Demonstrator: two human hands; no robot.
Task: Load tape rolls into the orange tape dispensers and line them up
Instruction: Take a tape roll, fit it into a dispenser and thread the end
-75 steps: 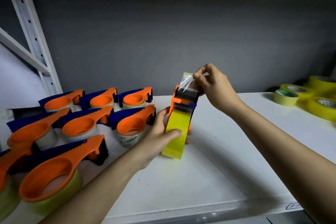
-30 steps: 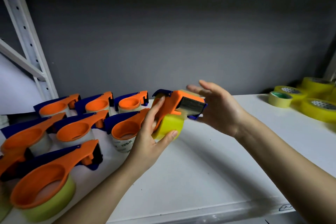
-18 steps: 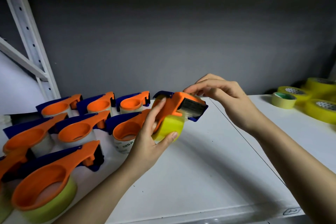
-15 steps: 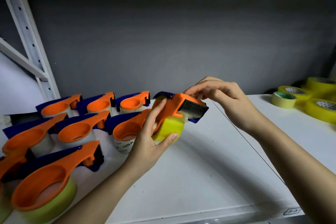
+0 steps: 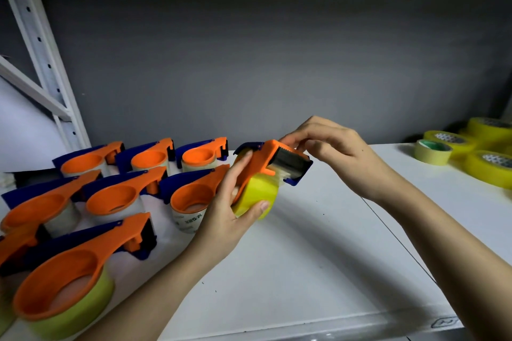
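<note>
Two bare forearms reach in from the near edge over a white desk. The left hand is raised above the desk, palm turned inward, its grip curled round a yellow tape roll seated in an orange tape dispenser: thumb across the roll's face, forefinger lying along the orange frame. The dispenser is held tilted, its blue-edged cutter end pointing away from that hand. The right hand comes in from the other side, wrist bent, fingers curled down, its grip pinching at the top of the cutter end; what lies between the fingertips I cannot tell. Just beside the held dispenser, on the left hand's side, loaded dispensers stand in rows on the desk. Well apart on the right hand's side, loose yellow tape rolls lie near a grey wall. A white shelf upright rises behind the rows.
</note>
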